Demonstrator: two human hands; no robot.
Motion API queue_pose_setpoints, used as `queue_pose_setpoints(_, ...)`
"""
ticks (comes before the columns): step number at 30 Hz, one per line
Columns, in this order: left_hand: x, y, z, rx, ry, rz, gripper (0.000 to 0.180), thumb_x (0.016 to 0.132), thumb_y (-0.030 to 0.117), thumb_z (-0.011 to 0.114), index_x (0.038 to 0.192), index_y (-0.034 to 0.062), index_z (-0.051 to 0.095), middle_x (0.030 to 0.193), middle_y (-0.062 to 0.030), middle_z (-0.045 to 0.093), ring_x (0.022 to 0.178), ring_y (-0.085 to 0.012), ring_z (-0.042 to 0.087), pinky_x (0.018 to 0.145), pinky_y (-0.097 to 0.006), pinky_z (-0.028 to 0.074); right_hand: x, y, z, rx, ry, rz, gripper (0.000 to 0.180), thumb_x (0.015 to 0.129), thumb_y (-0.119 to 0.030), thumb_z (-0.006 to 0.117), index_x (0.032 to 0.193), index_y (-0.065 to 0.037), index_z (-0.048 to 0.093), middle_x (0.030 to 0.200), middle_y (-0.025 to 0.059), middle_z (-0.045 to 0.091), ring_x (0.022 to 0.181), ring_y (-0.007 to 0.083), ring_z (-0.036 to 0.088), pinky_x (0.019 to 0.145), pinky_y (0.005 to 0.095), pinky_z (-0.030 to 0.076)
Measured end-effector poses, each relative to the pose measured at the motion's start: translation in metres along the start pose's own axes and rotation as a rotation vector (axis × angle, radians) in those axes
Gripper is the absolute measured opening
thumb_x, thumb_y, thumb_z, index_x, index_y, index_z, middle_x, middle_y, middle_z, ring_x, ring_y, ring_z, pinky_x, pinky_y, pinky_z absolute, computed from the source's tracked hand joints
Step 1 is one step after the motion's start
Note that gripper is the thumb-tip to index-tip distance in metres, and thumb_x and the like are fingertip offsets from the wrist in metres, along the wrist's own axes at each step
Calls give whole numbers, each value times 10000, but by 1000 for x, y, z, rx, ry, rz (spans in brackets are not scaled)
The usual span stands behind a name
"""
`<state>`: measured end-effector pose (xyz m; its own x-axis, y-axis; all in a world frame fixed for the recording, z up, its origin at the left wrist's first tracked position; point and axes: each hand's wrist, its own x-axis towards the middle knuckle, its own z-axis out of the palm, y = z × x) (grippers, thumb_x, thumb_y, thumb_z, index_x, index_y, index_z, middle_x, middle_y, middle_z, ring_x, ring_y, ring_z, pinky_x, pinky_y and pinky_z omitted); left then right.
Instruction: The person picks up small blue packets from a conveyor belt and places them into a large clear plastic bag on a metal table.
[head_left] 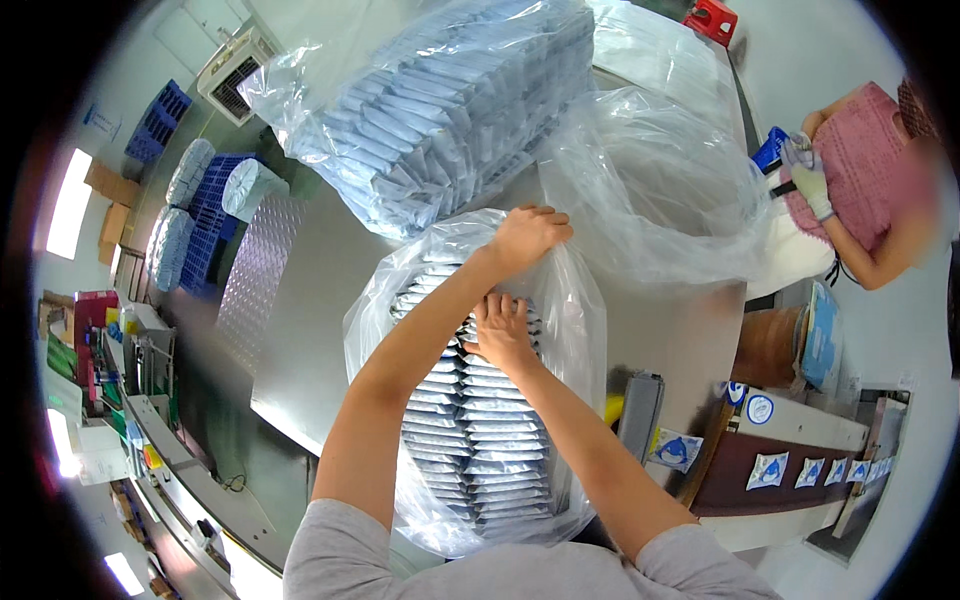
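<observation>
In front of me a clear plastic bag [585, 350] holds two columns of flat silvery-white packets [505, 440], stacked in tight rows. My left hand [530, 238] reaches across to the bag's far side, fingers curled on its gathered rim. Lower down, my right hand [503, 332] lies on the far part of the packets with fingers apart and thumb out to the left. Part of the left column is covered by my left forearm.
Behind stands a larger clear bag [430, 130] full of pale blue packets. A crumpled clear bag [660, 190] lies on the metal table [310, 300]. At right are a gloved co-worker [815, 185] and a conveyor [790, 435] carrying several packets. A grey box-shaped object [640, 415] sits nearby.
</observation>
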<state>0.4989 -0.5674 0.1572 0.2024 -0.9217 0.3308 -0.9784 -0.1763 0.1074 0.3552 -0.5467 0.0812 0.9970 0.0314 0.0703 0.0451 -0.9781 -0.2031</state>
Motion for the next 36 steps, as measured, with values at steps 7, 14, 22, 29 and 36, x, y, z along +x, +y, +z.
queue_pose_setpoints(7,-13,-5,-23,221,-368,-216,492,676,203,707,1140,178,547,1196,-62,527,1170,-261,473,945,-480,384,-1,-7,5,4,10,46,950,628,-558,700,1304,21,368,1263,230,435,1133,331,438,962,577,286)
queue_pose_setpoints(14,-76,67,-87,135,-70,-498,697,715,122,689,1343,165,388,1334,-141,366,1262,-319,328,995,-586,261,-136,-40,-81,374,196,-186,544,750,-207,625,1227,-15,448,1242,167,459,1162,308,445,1001,477,326)
queue_pose_setpoints(22,-119,348,-56,-880,204,-502,304,737,-86,530,1025,13,533,1052,-158,520,763,-270,547,725,-337,449,-367,77,-144,440,99,45,264,728,-79,584,991,-64,584,1036,131,575,985,304,549,863,417,426)
queue_pose_setpoints(29,-103,468,-27,-1013,-259,-226,258,776,34,595,1030,54,552,1076,-141,521,949,-322,556,782,-378,473,-502,300,-244,27,142,588,274,730,-20,541,1002,-43,523,1029,150,529,994,342,496,866,441,404)
queue_pose_setpoints(36,-112,463,-6,-860,-459,-208,246,799,93,595,1039,63,550,1074,-142,527,992,-343,531,829,-408,454,-629,399,-236,-170,-111,787,143,736,-62,575,874,-94,555,911,100,537,916,296,540,767,414,465)
